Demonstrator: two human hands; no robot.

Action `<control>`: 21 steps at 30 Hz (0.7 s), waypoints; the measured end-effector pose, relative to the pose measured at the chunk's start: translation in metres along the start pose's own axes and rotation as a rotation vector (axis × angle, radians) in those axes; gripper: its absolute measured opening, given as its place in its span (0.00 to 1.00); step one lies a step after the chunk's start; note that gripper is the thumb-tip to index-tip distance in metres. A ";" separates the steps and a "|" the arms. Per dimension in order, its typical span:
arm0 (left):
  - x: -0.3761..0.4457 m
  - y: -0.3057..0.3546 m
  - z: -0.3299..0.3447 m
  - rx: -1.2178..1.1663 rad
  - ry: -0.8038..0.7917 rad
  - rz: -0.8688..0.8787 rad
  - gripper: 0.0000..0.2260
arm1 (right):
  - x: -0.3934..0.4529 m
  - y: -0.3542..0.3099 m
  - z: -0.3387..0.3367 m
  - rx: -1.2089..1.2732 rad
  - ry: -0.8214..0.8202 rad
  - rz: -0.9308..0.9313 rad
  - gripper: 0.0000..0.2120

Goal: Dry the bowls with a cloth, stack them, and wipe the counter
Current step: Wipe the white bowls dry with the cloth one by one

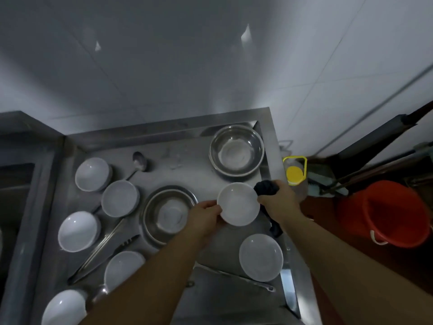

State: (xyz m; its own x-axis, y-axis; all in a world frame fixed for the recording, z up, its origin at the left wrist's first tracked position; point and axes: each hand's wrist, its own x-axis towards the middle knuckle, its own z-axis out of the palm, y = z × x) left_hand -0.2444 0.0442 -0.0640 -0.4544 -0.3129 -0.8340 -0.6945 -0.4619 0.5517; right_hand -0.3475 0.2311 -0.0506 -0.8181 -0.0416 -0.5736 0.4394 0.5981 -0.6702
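Steel counter (201,160): left hand (203,216) fingers grip white bowl (239,204), right hand (278,198) clutches dark cloth (266,187).

White tiled wall (210,55) dim; orange bucket (386,214) on brown floor (328,207).

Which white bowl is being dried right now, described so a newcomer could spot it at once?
On the steel counter, look just in front of the far-right metal basin. The bowl being dried sits between the left hand and the right hand, which grips a dark cloth. It alone is held.
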 end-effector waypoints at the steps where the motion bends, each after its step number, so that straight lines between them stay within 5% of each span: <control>1: 0.007 -0.003 0.000 -0.003 0.012 -0.016 0.08 | 0.003 0.005 0.003 -0.017 0.001 -0.006 0.14; 17: 0.056 -0.036 0.011 0.049 0.111 -0.020 0.15 | 0.021 0.036 0.019 -0.035 0.001 -0.022 0.14; 21: 0.034 -0.037 0.007 0.196 0.162 -0.007 0.05 | 0.007 0.041 0.006 -0.037 0.048 -0.036 0.13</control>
State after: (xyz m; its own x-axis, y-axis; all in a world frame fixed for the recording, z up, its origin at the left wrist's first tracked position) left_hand -0.2381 0.0571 -0.1130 -0.3651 -0.4466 -0.8168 -0.7991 -0.2998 0.5211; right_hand -0.3328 0.2511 -0.0848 -0.8503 -0.0252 -0.5257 0.3965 0.6262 -0.6713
